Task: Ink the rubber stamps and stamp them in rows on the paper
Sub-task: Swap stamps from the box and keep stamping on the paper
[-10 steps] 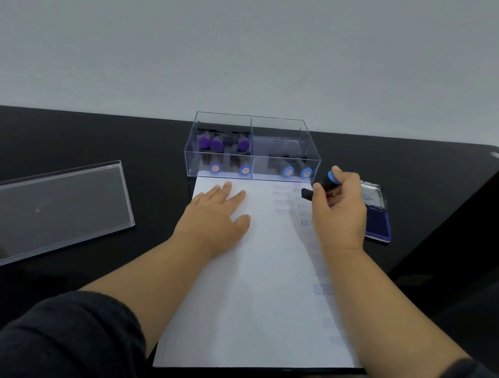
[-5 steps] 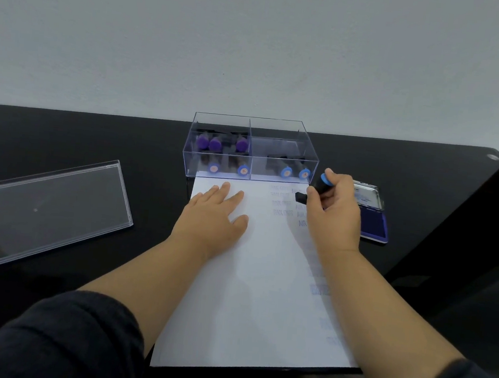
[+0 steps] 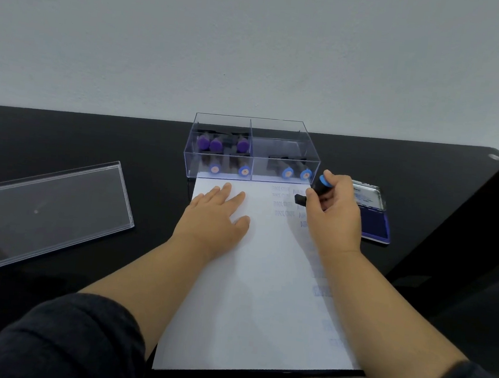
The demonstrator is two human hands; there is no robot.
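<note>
Place: I think I am in an office.
Signs: black desk (image 3: 94, 143), plain wall (image 3: 256, 43), stamp box (image 3: 252, 149), ink pad (image 3: 372, 219), paper (image 3: 256, 296).

The left hand (image 3: 215, 216) lies flat, palm down, fingers straight and slightly spread. The right hand (image 3: 333, 218) is curled in a grip, knuckles up, both forearms reaching forward in dark sleeves.
</note>
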